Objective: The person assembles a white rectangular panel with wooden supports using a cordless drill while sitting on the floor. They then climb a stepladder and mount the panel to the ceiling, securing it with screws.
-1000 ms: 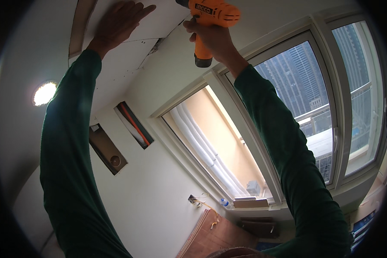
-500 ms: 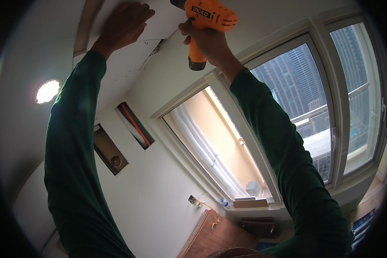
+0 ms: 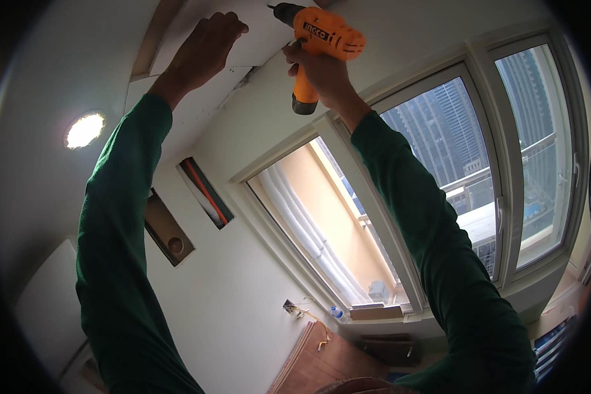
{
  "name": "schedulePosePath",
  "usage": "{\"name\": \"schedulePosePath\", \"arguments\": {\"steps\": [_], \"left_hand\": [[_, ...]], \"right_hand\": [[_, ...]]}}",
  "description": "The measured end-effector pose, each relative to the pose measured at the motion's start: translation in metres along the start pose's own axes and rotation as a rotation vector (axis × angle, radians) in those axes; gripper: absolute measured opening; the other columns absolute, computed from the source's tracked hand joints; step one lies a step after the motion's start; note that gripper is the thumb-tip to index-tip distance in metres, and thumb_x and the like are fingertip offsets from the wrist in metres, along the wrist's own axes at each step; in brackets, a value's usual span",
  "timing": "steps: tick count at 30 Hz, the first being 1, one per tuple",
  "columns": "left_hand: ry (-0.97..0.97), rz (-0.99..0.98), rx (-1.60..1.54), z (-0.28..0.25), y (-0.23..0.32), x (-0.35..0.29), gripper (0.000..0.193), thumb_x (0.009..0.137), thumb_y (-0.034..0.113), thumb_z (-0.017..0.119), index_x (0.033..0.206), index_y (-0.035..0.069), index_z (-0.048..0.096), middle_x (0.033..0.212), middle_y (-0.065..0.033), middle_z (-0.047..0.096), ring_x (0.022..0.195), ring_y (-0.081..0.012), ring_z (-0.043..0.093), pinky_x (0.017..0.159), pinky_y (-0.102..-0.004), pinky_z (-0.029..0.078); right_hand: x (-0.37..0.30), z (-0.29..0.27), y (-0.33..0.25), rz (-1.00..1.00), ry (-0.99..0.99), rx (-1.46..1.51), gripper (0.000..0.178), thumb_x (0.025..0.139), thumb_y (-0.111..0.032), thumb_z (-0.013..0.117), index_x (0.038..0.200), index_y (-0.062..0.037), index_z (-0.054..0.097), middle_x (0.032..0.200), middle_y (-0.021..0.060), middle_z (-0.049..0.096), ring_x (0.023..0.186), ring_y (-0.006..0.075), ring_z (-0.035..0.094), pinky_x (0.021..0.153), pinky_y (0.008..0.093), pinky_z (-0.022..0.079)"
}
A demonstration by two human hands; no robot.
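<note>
Overhead, my right hand grips the handle of an orange and black cordless drill. Its thin bit points left, toward a white ceiling panel; whether the tip touches the panel I cannot tell. Left of the drill, my left hand is raised close to the same panel, fingers curled together. Anything inside those fingers is hidden. Both arms are in green sleeves. A ragged gap runs along the panel's edge beside the wall.
A lit round downlight shines beside my left forearm. Two rectangular wall openings lie below. Windows fill the right side. Loose wires hang from a wall box above brown boards; a bottle stands on the sill.
The drill has shifted slightly down and right, bringing its bit into view. My left hand has moved down and right, its fingers now more curled.
</note>
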State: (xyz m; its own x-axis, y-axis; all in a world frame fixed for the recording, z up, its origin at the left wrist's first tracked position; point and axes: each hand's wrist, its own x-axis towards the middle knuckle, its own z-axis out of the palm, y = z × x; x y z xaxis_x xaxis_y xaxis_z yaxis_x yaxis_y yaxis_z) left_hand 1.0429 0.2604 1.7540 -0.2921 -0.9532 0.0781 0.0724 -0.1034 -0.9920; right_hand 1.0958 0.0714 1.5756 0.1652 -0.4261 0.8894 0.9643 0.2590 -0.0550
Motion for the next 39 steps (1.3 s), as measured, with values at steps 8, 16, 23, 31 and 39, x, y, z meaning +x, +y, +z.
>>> {"name": "schedulePosePath", "arguments": {"steps": [8, 16, 23, 31, 39], "left_hand": [[-0.178, -0.717, -0.793, -0.002, 0.057, -0.002, 0.026, 0.107, 0.004, 0.050, 0.130, 0.001, 0.061, 0.113, -0.0118, 0.070, 0.096, -0.0212, 0.071, 0.090, -0.0368, 0.059], [0.339, -1.091, -1.341, 0.028, 0.031, 0.017, 0.036, 0.106, 0.020, 0.062, 0.132, -0.004, 0.062, 0.123, -0.0117, 0.070, 0.103, -0.0207, 0.072, 0.094, -0.0315, 0.060], [-0.123, -1.093, -1.166, 0.029, -0.003, 0.025, 0.038, 0.104, 0.026, 0.065, 0.128, -0.003, 0.067, 0.120, -0.0102, 0.066, 0.102, -0.0189, 0.068, 0.098, -0.0298, 0.058], [-0.268, -1.136, -1.061, 0.020, -0.001, 0.042, 0.049, 0.099, 0.043, 0.068, 0.126, 0.002, 0.067, 0.120, -0.0085, 0.067, 0.108, -0.0206, 0.066, 0.100, -0.0363, 0.054], [-0.116, -1.245, -1.175, 0.027, 0.007, 0.041, 0.044, 0.097, 0.047, 0.070, 0.125, 0.013, 0.071, 0.120, 0.0002, 0.066, 0.110, -0.0164, 0.056, 0.101, -0.0362, 0.045]], "right_hand": [[0.002, -0.001, -0.011, 0.018, 0.006, -0.033, 0.017, 0.090, -0.010, 0.078, 0.097, -0.0072, 0.063, 0.082, 0.0048, 0.067, 0.067, 0.0163, 0.068, 0.064, 0.0336, 0.058], [0.000, -0.001, -0.010, 0.007, -0.007, -0.007, 0.018, 0.090, -0.012, 0.078, 0.099, -0.0070, 0.063, 0.082, 0.0051, 0.068, 0.067, 0.0167, 0.068, 0.065, 0.0339, 0.058], [0.001, -0.003, -0.007, 0.004, -0.010, -0.040, 0.016, 0.090, -0.012, 0.078, 0.097, -0.0073, 0.063, 0.081, 0.0050, 0.068, 0.067, 0.0166, 0.068, 0.064, 0.0341, 0.057], [0.003, -0.007, -0.003, 0.009, -0.001, -0.053, 0.015, 0.090, -0.015, 0.076, 0.093, -0.0078, 0.063, 0.081, 0.0034, 0.069, 0.066, 0.0148, 0.068, 0.065, 0.0336, 0.055], [0.001, -0.011, -0.001, -0.037, -0.032, -0.086, 0.016, 0.090, -0.018, 0.077, 0.094, -0.0087, 0.064, 0.081, 0.0016, 0.069, 0.067, 0.0136, 0.069, 0.065, 0.0341, 0.056]]}}
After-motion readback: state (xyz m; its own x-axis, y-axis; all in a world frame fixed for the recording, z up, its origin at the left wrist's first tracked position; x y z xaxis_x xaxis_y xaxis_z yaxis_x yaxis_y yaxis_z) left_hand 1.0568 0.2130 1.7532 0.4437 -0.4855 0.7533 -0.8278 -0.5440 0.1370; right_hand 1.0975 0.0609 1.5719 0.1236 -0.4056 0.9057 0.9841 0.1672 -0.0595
